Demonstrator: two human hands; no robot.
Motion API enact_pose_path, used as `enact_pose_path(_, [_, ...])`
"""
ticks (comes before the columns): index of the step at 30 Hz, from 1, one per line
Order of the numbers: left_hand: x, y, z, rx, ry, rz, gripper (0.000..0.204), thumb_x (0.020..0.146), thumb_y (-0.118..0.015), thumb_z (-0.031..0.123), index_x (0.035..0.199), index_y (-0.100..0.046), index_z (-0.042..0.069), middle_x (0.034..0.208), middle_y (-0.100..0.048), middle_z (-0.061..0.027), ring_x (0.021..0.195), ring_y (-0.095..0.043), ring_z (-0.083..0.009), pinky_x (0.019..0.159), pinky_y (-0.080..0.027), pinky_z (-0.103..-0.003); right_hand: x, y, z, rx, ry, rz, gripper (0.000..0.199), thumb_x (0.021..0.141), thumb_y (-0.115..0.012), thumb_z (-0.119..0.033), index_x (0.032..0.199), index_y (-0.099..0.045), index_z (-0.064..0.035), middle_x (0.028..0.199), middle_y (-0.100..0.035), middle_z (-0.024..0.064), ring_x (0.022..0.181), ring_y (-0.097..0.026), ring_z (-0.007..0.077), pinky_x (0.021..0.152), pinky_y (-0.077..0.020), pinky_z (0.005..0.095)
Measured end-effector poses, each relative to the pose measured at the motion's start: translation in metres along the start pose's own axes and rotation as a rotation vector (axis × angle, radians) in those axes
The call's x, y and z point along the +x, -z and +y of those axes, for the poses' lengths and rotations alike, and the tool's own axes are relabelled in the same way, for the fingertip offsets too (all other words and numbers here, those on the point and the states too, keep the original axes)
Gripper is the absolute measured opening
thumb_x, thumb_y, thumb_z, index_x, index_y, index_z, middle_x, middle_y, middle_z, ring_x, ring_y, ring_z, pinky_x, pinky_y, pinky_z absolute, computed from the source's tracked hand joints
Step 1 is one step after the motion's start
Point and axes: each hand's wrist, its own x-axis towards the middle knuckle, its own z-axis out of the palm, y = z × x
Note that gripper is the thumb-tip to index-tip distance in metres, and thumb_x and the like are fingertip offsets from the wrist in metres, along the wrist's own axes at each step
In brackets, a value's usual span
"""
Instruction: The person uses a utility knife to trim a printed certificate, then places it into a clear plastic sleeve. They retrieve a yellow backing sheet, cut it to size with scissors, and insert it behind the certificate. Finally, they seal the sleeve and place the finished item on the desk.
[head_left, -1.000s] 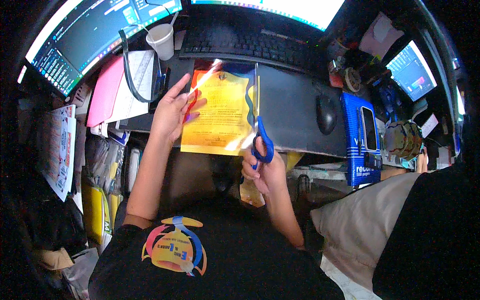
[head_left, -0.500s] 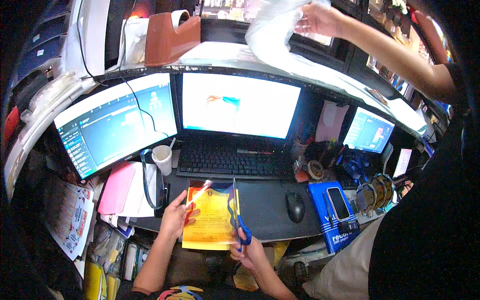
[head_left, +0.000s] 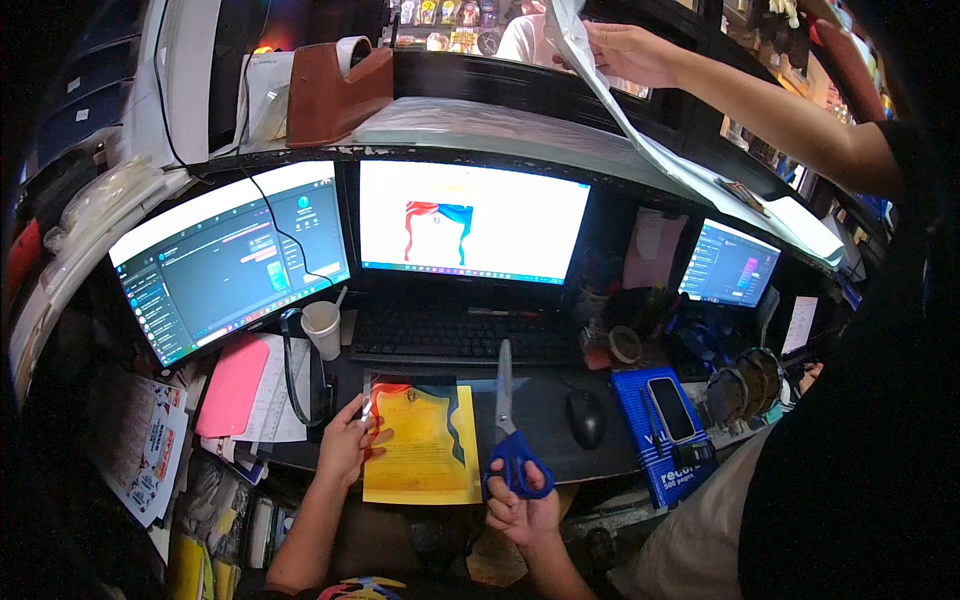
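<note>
Blue-handled scissors [head_left: 512, 440] are in my right hand [head_left: 522, 508], fingers through the handle loops and blades together, pointing away from me. Just left of them, my left hand [head_left: 345, 445] grips the left edge of a yellow printed sheet [head_left: 415, 470]. A clear film with a red and blue drape design [head_left: 455, 425] lies over this sheet, reaching past its top edge. My left fingers show behind the see-through left strip. The blades stand apart from the sheet's right edge.
Beyond the sheet are a keyboard [head_left: 450, 335], a white cup [head_left: 322, 330] and three screens. A black mouse [head_left: 585, 418] and a phone [head_left: 671, 408] on a blue book [head_left: 640, 400] sit to the right. Another person's arm [head_left: 770, 105] holds a white sheet [head_left: 610, 100] over the shelf.
My right hand and the scissors have moved right, away from the sheet's edge. At the top, the other person's white sheet has swung down and now hangs edge-on.
</note>
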Motion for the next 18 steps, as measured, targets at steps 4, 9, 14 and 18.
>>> enact_pose_path(4, [-0.003,-0.003,-0.001,0.087,-0.021,0.080,0.055,0.091,-0.043,0.004,0.144,-0.031,0.010,0.102,-0.061,-0.0124,0.082,-0.067,-0.0255,0.056,-0.054,-0.033,-0.023,-0.005,-0.016,-0.152,0.098,-0.018,0.038,0.096,-0.043,-0.038,0.118,-0.047,-0.0064,0.068,-0.042,0.0033,0.043,-0.034,0.0131,0.044,-0.0301,0.0299])
enact_pose_path(9, [-0.004,0.000,-0.002,0.234,-0.098,0.066,0.050,0.094,-0.041,0.010,0.143,-0.031,0.008,0.105,-0.060,-0.0127,0.080,-0.067,-0.0230,0.055,-0.054,-0.030,-0.055,-0.009,-0.034,-1.369,0.542,0.779,0.023,0.091,-0.050,-0.012,0.111,-0.051,-0.0014,0.077,-0.053,0.0066,0.064,-0.052,0.0139,0.059,-0.0420,0.0275])
enact_pose_path(14, [-0.003,0.003,-0.008,0.322,-0.132,0.047,0.047,0.098,-0.038,0.016,0.144,-0.028,0.012,0.115,-0.059,-0.0126,0.081,-0.066,-0.0173,0.056,-0.053,-0.025,-0.079,-0.009,-0.049,-1.950,0.421,1.091,0.042,0.086,-0.058,-0.018,0.119,-0.051,0.0069,0.104,-0.060,0.0297,0.097,-0.061,0.0399,0.084,-0.0457,0.0413])
enact_pose_path(18, [-0.004,0.000,-0.006,0.326,-0.107,0.060,0.047,0.099,-0.036,0.018,0.145,-0.027,0.014,0.118,-0.056,-0.0125,0.085,-0.065,-0.0180,0.058,-0.053,-0.026,-0.078,-0.003,-0.048,-2.008,0.345,1.182,0.044,0.083,-0.060,-0.021,0.118,-0.053,0.0046,0.102,-0.061,0.0289,0.095,-0.060,0.0423,0.083,-0.0459,0.0441])
